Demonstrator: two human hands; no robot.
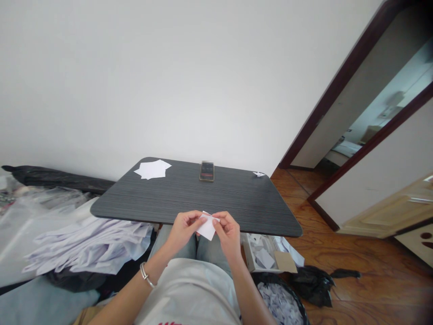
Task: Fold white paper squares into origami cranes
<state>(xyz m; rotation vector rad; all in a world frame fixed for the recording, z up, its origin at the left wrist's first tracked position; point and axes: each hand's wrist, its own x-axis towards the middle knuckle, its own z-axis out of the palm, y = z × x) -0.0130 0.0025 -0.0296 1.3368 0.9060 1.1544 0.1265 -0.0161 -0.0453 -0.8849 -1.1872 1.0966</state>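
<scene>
A small folded piece of white paper (207,229) is pinched between my two hands, just off the near edge of the dark table (189,198). My left hand (187,225) grips its left corner between thumb and fingers. On the right side, my right hand (226,228) holds the opposite corner the same way. One corner of the paper points down toward my lap. At the table's far left lies a loose stack of white paper sheets (153,169). A small folded paper piece (259,174) sits near the far right corner.
A small dark framed object (207,171) stands at the table's back edge. Below on the right are a box of papers (262,253), a black bag of folded paper bits (280,300) and another black bag (313,284). White cloth (91,246) is heaped at left.
</scene>
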